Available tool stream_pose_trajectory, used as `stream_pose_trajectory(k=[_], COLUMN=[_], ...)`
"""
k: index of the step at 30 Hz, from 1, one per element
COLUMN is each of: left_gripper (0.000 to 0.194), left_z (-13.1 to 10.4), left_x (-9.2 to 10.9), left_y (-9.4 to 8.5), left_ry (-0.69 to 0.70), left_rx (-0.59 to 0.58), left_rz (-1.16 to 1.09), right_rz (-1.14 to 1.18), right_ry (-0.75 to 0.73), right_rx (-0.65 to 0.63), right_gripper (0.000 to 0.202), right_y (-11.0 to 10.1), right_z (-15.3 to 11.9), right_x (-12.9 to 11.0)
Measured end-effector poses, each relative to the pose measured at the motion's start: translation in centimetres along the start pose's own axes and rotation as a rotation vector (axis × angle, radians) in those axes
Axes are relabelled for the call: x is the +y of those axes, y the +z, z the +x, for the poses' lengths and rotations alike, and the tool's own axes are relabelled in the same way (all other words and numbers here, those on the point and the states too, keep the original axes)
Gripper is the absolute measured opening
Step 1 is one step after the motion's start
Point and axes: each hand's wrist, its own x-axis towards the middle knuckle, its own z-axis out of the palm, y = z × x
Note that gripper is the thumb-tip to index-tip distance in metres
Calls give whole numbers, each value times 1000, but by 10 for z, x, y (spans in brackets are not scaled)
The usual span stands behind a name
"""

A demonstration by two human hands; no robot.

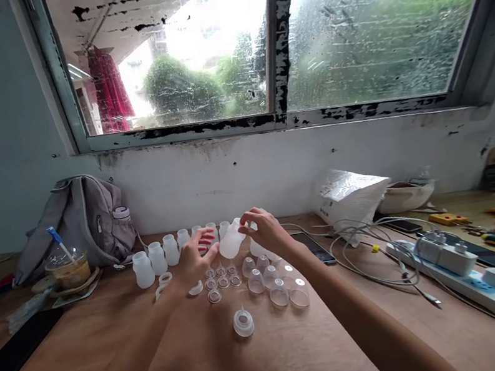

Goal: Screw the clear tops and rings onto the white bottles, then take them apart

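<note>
My right hand [262, 228] pinches a frosted white bottle [230, 245] near its upper end, and the bottle is tilted. Just left of it, my left hand [198, 256] has its fingers apart and holds nothing. Behind the hands, similar frosted bottles [143, 271] stand in a row, partly hidden by my left hand. Small clear ringed pieces [222, 281] lie in rows in front of the hands. Beside my right forearm are clear dome caps [278, 294]. Nearer to me sits a round translucent piece with a nipple-like tip [243, 323]. White rings [165, 278] lie by my left wrist.
A grey backpack [86, 219] leans against the wall at left, behind a drink cup [69, 269]. A black phone-like slab [15, 357] lies at the left edge. On the right are a silvery bag [349, 197], loose cables [360, 265] and a power strip [494, 296] with plugs.
</note>
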Motion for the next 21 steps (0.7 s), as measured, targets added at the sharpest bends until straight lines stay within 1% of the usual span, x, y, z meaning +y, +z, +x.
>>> stream_pose_trajectory(k=[1, 2, 4, 5, 6, 7, 9, 11, 15, 21], left_gripper=[24, 21, 18, 18, 18, 16, 15, 14, 14, 15], left_z=[-11, -23, -49, -62, -73, -82, -94, -98, -98, -98], left_x=[-4, -8, -16, -20, -24, -27, -32, -34, -33, -31], left_y=[5, 10, 18, 21, 24, 26, 30, 33, 36, 35], left_ry=[30, 67, 153, 195, 235, 277, 314, 328, 340, 317], left_rx=[15, -19, -138, -186, -209, -215, -237, -266, -308, -306], left_rz=[21, 58, 164, 230, 286, 324, 361, 368, 374, 353], right_rz=[-78, -158, -310, -343, -366, -382, -409, -440, -487, -509], right_ry=[5, 23, 63, 79, 87, 93, 99, 111, 152, 172], right_rx=[-34, -83, -211, -242, -266, -283, -309, -337, -384, -414], right_gripper=[8, 10, 14, 15, 15, 15, 14, 16, 20, 25], right_y=[3, 7, 17, 22, 27, 32, 42, 51, 66, 78], right_z=[5, 10, 21, 26, 30, 34, 41, 46, 53, 57], right_x=[6, 12, 22, 26, 29, 32, 36, 38, 43, 46])
